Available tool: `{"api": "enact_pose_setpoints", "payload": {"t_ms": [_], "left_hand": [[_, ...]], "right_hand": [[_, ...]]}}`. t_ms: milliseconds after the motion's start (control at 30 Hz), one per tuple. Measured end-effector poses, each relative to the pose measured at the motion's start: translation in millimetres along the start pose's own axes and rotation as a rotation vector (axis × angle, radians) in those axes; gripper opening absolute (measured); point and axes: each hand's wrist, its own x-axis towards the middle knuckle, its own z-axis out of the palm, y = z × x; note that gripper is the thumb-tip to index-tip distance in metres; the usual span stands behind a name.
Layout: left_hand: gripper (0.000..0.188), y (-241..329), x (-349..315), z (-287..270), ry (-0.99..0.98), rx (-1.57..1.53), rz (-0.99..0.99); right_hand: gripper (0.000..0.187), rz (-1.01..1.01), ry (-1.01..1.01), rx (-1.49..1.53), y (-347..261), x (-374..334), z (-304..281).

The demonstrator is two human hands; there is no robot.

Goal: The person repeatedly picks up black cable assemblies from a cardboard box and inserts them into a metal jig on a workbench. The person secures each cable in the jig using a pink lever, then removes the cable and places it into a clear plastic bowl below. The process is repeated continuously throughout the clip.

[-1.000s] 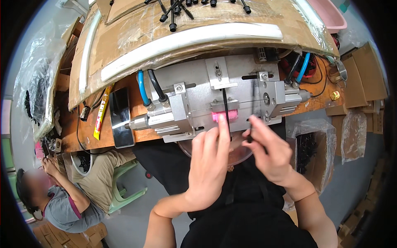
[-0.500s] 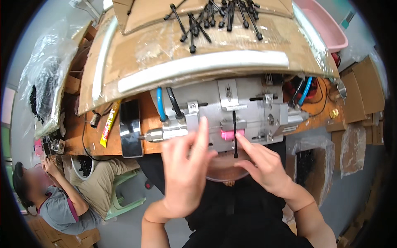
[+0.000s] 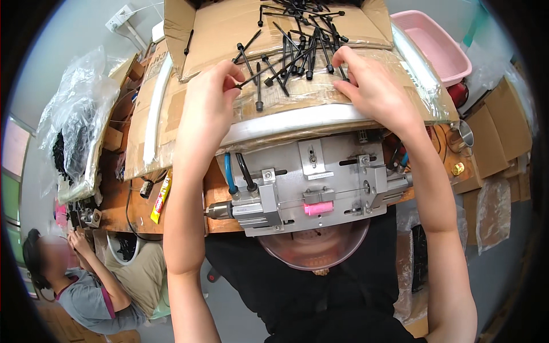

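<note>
Both my hands reach to the loose pile of thin black rods with knobbed ends (image 3: 309,60) on the cardboard. At the pile's left edge, my left hand (image 3: 213,94) is closed in a pinch on the end of one black rod (image 3: 249,81). On the right side, my right hand (image 3: 377,88) curls its thumb and index finger around the lower end of another rod (image 3: 344,73). Below my forearms sits a metal clamping fixture (image 3: 317,160) with a pink block (image 3: 318,208) at its middle front.
A clear round bowl (image 3: 320,248) sits under the fixture's front edge. Left of it are blue and black hoses (image 3: 230,174) and a yellow tube (image 3: 162,197). A pink basin (image 3: 434,48) stands at far right. Another person (image 3: 91,297) sits at lower left.
Both hands have moved from the fixture up to the pile on the cardboard. The black rod that stood across the pink block is gone from the fixture.
</note>
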Motion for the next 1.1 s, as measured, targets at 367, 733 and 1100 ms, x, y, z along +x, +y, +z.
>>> {"api": "enact_pose_setpoints", "payload": {"t_ms": [367,733,1100], "left_hand": [[0.014,11,-52,-12,0.247,-0.064,-0.063],[0.069,98,-217,73,-0.123,0.054,0.129],[0.071,106,-210,85,-0.237,0.159,0.083]], "right_hand": [[0.027,0.139,0.092,0.939,32,-14,-59],[0.026,0.187,0.284,1.111,-2,-114,-61],[0.023,0.26,0.356,0.778,-60,-160,-36]]}}
